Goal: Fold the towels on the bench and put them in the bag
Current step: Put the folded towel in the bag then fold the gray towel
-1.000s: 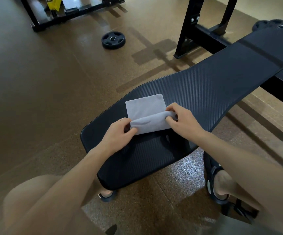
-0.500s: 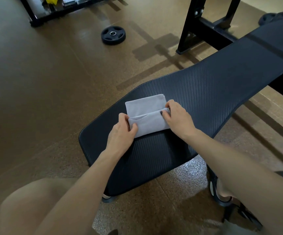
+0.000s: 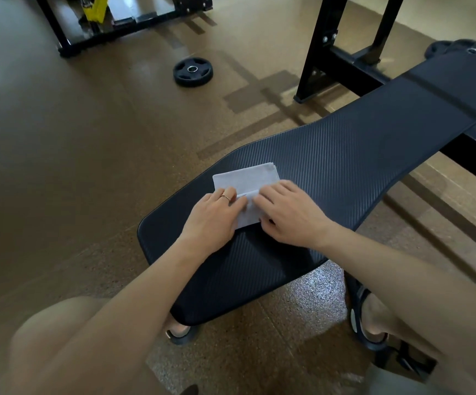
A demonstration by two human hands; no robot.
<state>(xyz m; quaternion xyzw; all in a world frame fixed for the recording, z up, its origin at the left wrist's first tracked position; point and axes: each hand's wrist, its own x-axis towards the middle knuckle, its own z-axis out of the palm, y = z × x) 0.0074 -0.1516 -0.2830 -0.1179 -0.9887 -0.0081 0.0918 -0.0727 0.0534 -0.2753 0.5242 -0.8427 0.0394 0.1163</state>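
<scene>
- A small grey towel (image 3: pixel 246 181) is seen lying folded on the near, wide end of the black padded table (image 3: pixel 345 155), at the centre of the frame.
- The near half of the towel is covered by both hands, so that only its far half and a strip between the hands can be made out; a fold edge is seen running across it just beyond the fingers.
- The left hand (image 3: pixel 214 216) is laid palm down on the left part of the towel, its fingers held straight and flat on the cloth; nothing is clasped in its grip. A thin ring is worn on one finger.
- The right hand (image 3: pixel 288 215) is laid on the right part of the towel with fingers spread and pressed on the cloth; the thumb is tucked under the palm side and cannot be made out clearly, and nothing is seen clasped.
- The far end of the table is cut off at the right edge of the frame, beside a black metal frame (image 3: pixel 328 49) whose top is also cut off.
- A black weight plate (image 3: pixel 192 72) is seen flat on the brown floor (image 3: pixel 74 138) in the upper middle; further plates at the upper right are partly hidden behind the table.
- Another frame with a yellow part is cut off at the upper left.
- A bare knee (image 3: pixel 68 337) and sandalled feet are seen at the bottom, blurred.
</scene>
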